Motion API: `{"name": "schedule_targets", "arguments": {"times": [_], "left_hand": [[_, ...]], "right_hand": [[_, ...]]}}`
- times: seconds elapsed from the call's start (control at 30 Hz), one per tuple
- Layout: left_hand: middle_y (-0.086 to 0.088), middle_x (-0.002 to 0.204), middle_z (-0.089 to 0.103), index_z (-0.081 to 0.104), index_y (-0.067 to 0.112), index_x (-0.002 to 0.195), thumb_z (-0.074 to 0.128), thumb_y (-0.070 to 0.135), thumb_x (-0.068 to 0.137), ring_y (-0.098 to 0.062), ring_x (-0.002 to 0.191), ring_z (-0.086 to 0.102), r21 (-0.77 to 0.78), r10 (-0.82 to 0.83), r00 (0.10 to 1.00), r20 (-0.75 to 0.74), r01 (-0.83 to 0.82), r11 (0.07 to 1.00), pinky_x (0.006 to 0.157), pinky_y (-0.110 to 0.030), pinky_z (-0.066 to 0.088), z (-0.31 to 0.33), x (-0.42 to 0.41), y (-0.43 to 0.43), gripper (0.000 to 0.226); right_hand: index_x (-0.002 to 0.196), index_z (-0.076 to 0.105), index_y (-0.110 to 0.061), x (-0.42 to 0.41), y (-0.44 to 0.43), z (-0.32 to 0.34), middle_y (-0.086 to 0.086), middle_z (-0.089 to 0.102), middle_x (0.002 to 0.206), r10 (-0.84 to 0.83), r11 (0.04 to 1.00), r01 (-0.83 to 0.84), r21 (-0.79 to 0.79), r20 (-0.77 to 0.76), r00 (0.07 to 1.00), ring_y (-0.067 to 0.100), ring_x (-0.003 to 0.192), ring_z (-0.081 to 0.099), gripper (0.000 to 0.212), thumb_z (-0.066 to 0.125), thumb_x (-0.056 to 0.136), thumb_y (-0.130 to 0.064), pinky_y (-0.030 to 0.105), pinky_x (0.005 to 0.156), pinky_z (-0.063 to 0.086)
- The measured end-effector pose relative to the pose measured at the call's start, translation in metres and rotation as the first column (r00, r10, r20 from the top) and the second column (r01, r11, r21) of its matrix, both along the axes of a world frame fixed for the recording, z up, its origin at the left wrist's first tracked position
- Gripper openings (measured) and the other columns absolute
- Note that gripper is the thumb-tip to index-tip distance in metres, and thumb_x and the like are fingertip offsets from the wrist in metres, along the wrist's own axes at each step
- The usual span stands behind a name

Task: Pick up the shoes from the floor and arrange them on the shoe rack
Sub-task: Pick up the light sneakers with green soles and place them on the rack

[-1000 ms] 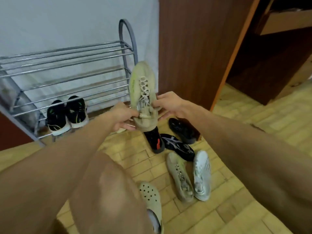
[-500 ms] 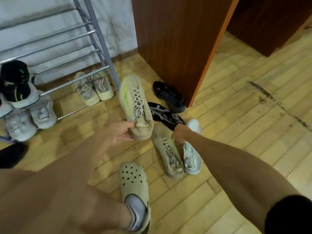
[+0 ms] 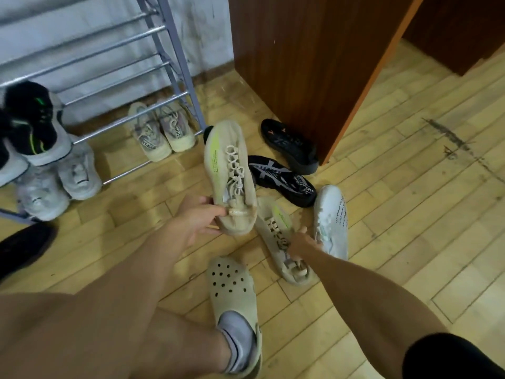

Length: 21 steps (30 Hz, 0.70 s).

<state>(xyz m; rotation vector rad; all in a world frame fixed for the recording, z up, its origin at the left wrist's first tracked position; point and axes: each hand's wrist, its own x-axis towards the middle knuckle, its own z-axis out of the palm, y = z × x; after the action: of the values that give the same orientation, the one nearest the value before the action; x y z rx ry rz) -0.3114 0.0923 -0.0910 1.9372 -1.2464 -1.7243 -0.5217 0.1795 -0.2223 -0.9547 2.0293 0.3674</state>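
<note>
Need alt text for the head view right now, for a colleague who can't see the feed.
A person's left hand holds a beige sneaker by its heel while the right hand reaches its mate on the wooden floor. A white shoe and two black shoes lie nearby; the metal shoe rack at left holds several pairs.

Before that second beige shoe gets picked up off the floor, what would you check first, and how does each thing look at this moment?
1. First beige shoe held firmly by the left hand: ok, fingers pinch its heel.
2. Right hand on the second beige shoe: ok, it touches the shoe; whether the fingers have closed, cannot tell.
3. Second shoe free of neighbours: not ok, the white shoe lies right beside it and the held shoe overlaps its toe.
4. Space on the shoe rack: ok, the upper bars in view are bare.
5. Laces tucked in: cannot tell.
</note>
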Motion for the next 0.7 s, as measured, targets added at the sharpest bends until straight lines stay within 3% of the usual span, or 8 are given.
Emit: {"name": "schedule_targets", "arguments": {"times": [0.07,0.17,0.23,0.3,0.47,0.53,0.6,0.7], "left_hand": [[-0.007,0.084,0.072,0.066,0.011,0.09,0.071,0.001,0.074,-0.023,0.077,0.07,-0.016,0.012,1.0,0.009,-0.012,1.0,0.055,-0.031,0.058,0.008,-0.001,-0.002,0.02],[-0.004,0.081,0.068,0.065,0.011,0.094,0.07,0.003,0.077,-0.018,0.073,0.066,-0.077,0.029,0.999,0.028,-0.026,0.997,0.056,-0.03,0.056,0.031,-0.005,-0.004,0.019],[-0.004,0.083,0.066,0.063,0.012,0.1,0.069,0.004,0.078,-0.019,0.076,0.064,-0.124,0.037,0.999,0.019,-0.034,0.992,0.055,-0.028,0.053,0.055,-0.005,-0.01,0.025],[-0.002,0.08,0.065,0.062,0.012,0.102,0.071,0.006,0.077,-0.017,0.073,0.064,-0.182,0.035,0.999,0.013,-0.032,0.983,0.049,-0.024,0.051,0.083,-0.001,-0.018,0.027],[-0.003,0.073,0.068,0.067,0.008,0.094,0.072,0.003,0.073,-0.012,0.06,0.063,-0.327,0.087,0.995,0.04,-0.069,0.943,0.036,-0.019,0.048,0.151,0.029,-0.024,0.022],[-0.009,0.083,0.07,0.067,0.004,0.101,0.072,0.004,0.073,-0.016,0.063,0.064,-0.365,0.096,0.994,0.05,-0.071,0.928,0.042,-0.023,0.05,0.172,0.047,-0.023,0.028],[-0.013,0.091,0.071,0.065,0.002,0.109,0.072,0.006,0.073,-0.02,0.068,0.066,-0.401,0.119,0.992,0.049,-0.09,0.912,0.05,-0.027,0.053,0.191,0.068,-0.022,0.037],[-0.017,0.095,0.071,0.064,0.002,0.112,0.072,0.007,0.076,-0.028,0.075,0.069,-0.432,0.18,0.983,0.028,-0.151,0.889,0.06,-0.034,0.058,0.213,0.107,-0.021,0.037]], "right_hand": [[0.148,0.007,-0.006,0.006,-0.003,0.011,0.013,0.06,0.117,-0.072,0.997,0.073,-0.024,0.063,0.995,0.032,0.115,0.058,0.093,0.07,0.08,-0.01,0.045,0.098,0.047],[0.15,0.002,0.002,0.009,-0.014,0.044,0.019,0.054,0.132,-0.024,0.998,0.028,-0.063,0.066,0.998,0.035,0.12,0.055,0.098,0.069,0.08,-0.006,0.035,0.088,0.05],[0.144,0.025,0.003,0.01,-0.026,0.078,0.015,0.058,0.124,0.002,0.991,0.003,-0.134,0.037,0.999,0.032,0.114,0.058,0.081,0.072,0.079,-0.011,0.033,0.079,0.05],[0.116,0.053,-0.004,0.011,-0.041,0.115,0.009,0.06,0.093,0.054,0.966,-0.043,-0.254,0.036,0.998,0.027,0.092,0.06,0.042,0.071,0.08,-0.013,0.033,0.074,0.053],[0.085,0.06,-0.004,0.039,-0.075,0.209,0.011,0.06,0.079,0.121,0.888,-0.064,-0.455,0.099,0.988,0.026,0.073,0.062,0.02,0.071,0.08,-0.019,0.035,0.071,0.056],[0.076,0.059,-0.005,0.057,-0.088,0.244,0.009,0.06,0.07,0.146,0.867,-0.069,-0.493,0.12,0.982,0.025,0.067,0.064,0.018,0.069,0.083,-0.019,0.036,0.069,0.059],[0.087,0.061,-0.005,0.078,-0.099,0.273,0.009,0.063,0.075,0.187,0.844,-0.104,-0.527,0.106,0.977,0.026,0.075,0.069,0.016,0.064,0.087,-0.021,0.037,0.07,0.062],[0.092,0.057,-0.008,0.115,-0.115,0.309,0.006,0.061,0.073,0.25,0.801,-0.131,-0.584,0.127,0.96,0.023,0.069,0.066,0.014,0.054,0.093,-0.021,0.029,0.05,0.057]]}}
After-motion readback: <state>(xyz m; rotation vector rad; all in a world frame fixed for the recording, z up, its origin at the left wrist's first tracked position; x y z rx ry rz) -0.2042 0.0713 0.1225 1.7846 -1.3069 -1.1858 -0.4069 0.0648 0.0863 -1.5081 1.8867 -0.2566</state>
